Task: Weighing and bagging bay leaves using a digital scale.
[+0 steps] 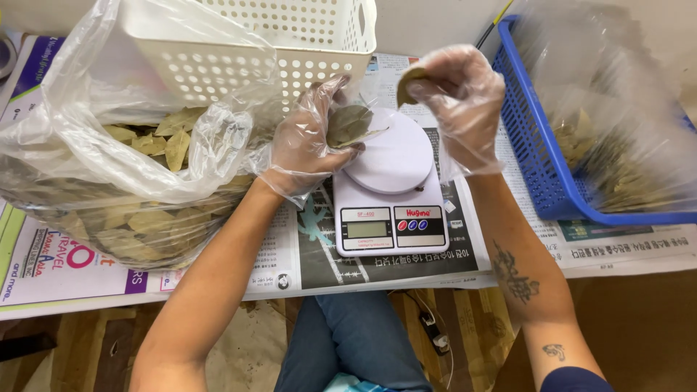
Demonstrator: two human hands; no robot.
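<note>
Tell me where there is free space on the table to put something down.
Free newspaper lies between the scale and the blue basket, and below the leaf bag. Crowded: above the scale, where left hand and right hand hold leaves.

**The surface and what lies on it**

Sheets of newspaper (465, 265) cover the low surface, and a wooden floor (94, 348) shows below their edge. On the paper stand a white kitchen scale (390, 221) in the middle, a large clear bag of dried leaves (123, 210) at the left, a white perforated basket (290, 43) behind, and a blue basket (534, 160) at the right.
</note>
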